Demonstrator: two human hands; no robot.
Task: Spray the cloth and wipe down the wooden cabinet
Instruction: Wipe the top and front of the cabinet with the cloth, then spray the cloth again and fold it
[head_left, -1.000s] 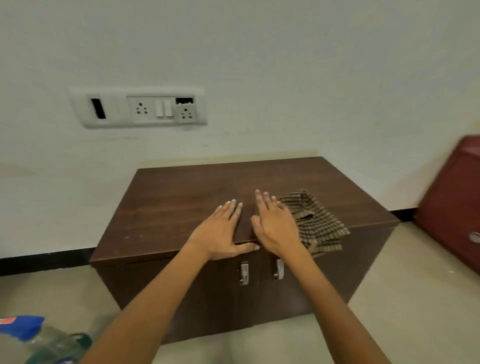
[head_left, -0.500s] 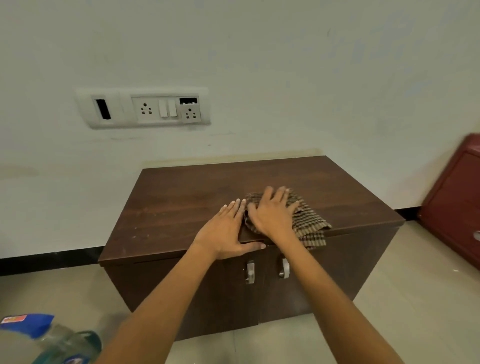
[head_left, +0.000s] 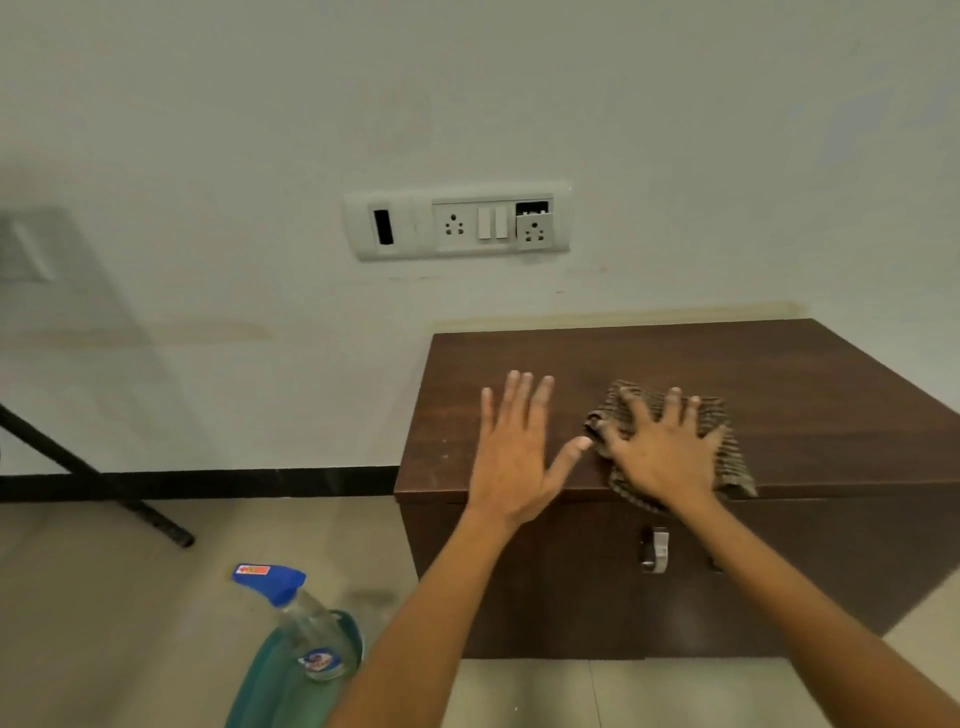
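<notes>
A dark wooden cabinet (head_left: 779, 374) stands against the white wall, right of centre. A brown checked cloth (head_left: 719, 415) lies on its top near the front edge. My right hand (head_left: 660, 452) presses flat on the cloth with its fingers spread. My left hand (head_left: 519, 452) is open with its fingers apart, over the cabinet top just left of the cloth, holding nothing. A spray bottle (head_left: 306, 629) with a blue trigger head and blue-green liquid stands on the floor at the lower left, below my left forearm.
A socket and switch plate (head_left: 457, 221) is on the wall above the cabinet. A black slanted leg (head_left: 93, 478) reaches the floor at the left. A metal door handle (head_left: 657, 548) shows on the cabinet front. Tiled floor lies around the cabinet.
My view has swung left, so the cabinet sits further right and the bottle shows fully. My right hand has moved onto the cloth and spread. My left hand has lifted and spread.
</notes>
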